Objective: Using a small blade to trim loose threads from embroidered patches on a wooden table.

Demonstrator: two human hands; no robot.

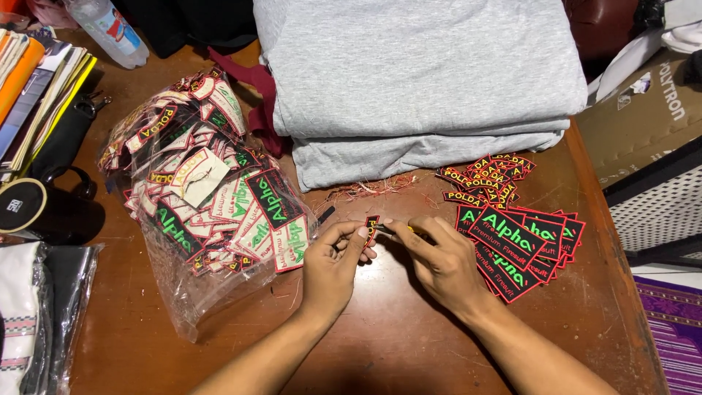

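L hand pinched small patch, R hand fingers closed on thin tool, mostly hidden, patch stack beside.

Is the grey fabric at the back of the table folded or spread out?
Folded: the grey fabric lies in stacked layers, with doubled edges showing along its front.

A small garment workshop: a wooden surface carries folded grey fabric, a clear bag of embroidered patches, sorted patch stacks and red thread trimmings.
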